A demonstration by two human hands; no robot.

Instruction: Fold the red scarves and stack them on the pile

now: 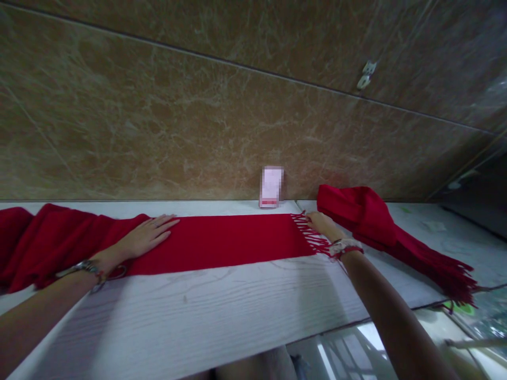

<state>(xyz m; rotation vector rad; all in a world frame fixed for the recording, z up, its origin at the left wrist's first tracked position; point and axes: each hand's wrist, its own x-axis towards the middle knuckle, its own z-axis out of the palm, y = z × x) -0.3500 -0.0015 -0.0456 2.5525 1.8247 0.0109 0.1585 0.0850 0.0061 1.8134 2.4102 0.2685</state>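
A red scarf point(237, 237) lies along the white tabletop, flat in its middle and bunched up toward the left. My left hand point(148, 235) rests on it with the fingers stretched out and the palm down, where the bunched part meets the flat part. At the scarf's right end is a fringe of red tassels. My right hand point(322, 224) is closed at the far corner of that fringe, its fingertips pressed together on the strands. Just right of this hand, a second red scarf point(366, 216) lies folded over, its fringe reaching the table's front edge.
Against the brown marbled wall point(178, 116) stands a small pale card or phone point(271, 186), its face blurred. A whitish fitting point(366, 75) is fixed to the wall at upper right. The white wood-grain table point(198, 311) ends at a front edge, with glossy surfaces below right.
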